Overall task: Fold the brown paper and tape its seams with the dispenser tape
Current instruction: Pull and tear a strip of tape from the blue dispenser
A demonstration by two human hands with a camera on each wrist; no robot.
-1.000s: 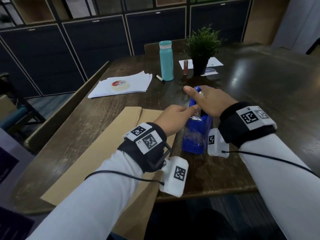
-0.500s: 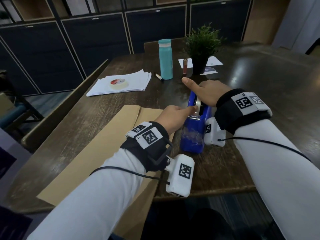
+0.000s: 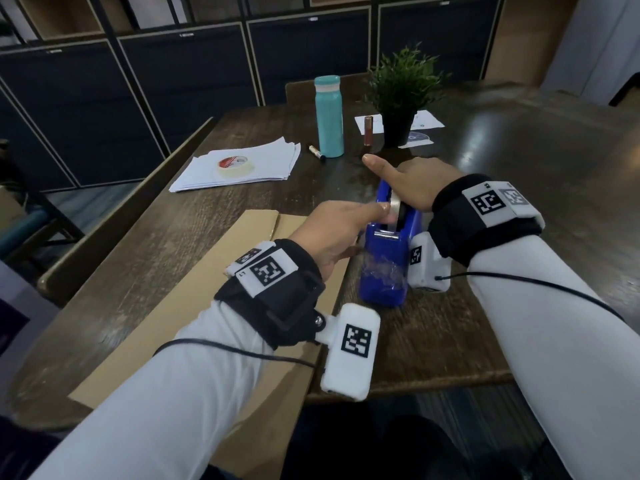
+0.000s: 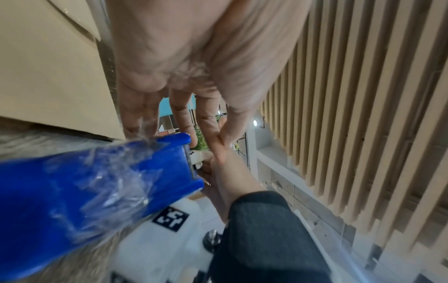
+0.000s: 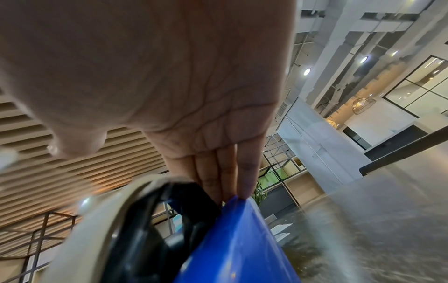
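Brown paper (image 3: 180,299), flat and matte, beside glossy blue dispenser (image 3: 384,271).

Over the last second the right hand (image 3: 412,183) has slid from the middle of the blue dispenser (image 3: 384,268) toward its far end, baring the tape roll (image 3: 396,206); the left hand (image 3: 341,230) has reached in, thumb and forefinger now at the tape by the cutter
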